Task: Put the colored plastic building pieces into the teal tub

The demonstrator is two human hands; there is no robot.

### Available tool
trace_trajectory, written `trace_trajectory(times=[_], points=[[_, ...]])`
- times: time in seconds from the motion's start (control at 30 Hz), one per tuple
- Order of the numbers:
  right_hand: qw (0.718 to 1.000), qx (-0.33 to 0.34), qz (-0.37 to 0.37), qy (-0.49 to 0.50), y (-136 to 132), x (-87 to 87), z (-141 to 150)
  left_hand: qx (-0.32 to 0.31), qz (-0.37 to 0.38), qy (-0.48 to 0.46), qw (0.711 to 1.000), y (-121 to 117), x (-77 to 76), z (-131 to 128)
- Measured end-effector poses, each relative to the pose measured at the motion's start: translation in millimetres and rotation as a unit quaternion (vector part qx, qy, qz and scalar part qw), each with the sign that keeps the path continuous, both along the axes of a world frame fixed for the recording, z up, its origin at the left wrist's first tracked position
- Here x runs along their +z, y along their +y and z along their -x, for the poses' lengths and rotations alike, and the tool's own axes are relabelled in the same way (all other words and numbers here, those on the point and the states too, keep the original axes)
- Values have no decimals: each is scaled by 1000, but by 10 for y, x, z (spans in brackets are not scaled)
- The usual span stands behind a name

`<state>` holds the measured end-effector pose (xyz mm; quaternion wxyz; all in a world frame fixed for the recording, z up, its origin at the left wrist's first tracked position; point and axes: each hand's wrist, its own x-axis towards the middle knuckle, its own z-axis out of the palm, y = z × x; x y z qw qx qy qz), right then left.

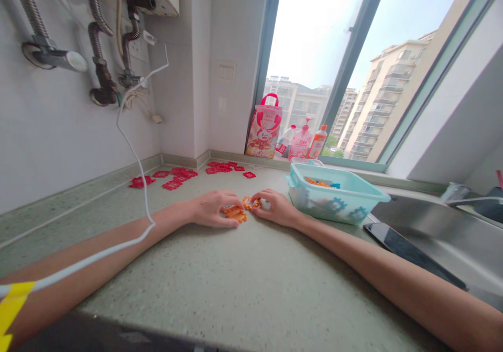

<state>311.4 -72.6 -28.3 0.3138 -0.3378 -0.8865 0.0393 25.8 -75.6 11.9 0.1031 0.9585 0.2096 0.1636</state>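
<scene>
My left hand (214,208) rests on the speckled countertop (251,284) with its fingers curled over orange snowflake-shaped plastic pieces (234,213). My right hand (275,207) is just to their right, fingers pinched on another orange piece (250,202). The two hands almost touch. A pale teal plastic box (338,197) with several orange and blue pieces inside stands right of my right hand.
Several red pieces (176,176) lie scattered at the back left near the wall. A white cable (135,158) hangs from the pipes across my left arm. A red bag (264,127) and bottles (304,142) stand on the window sill. A dark phone (408,252) and steel sink (444,237) are at right.
</scene>
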Motion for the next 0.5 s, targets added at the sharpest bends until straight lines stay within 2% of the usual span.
trace_trajectory(times=[0.37, 0.5], points=[[996, -74, -43, 31, -2, -23, -15, -17, -13, -13, 1000, 57, -28, 15], [993, -77, -76, 50, 21, -22, -26, -57, 6, -33, 998, 14, -11, -20]])
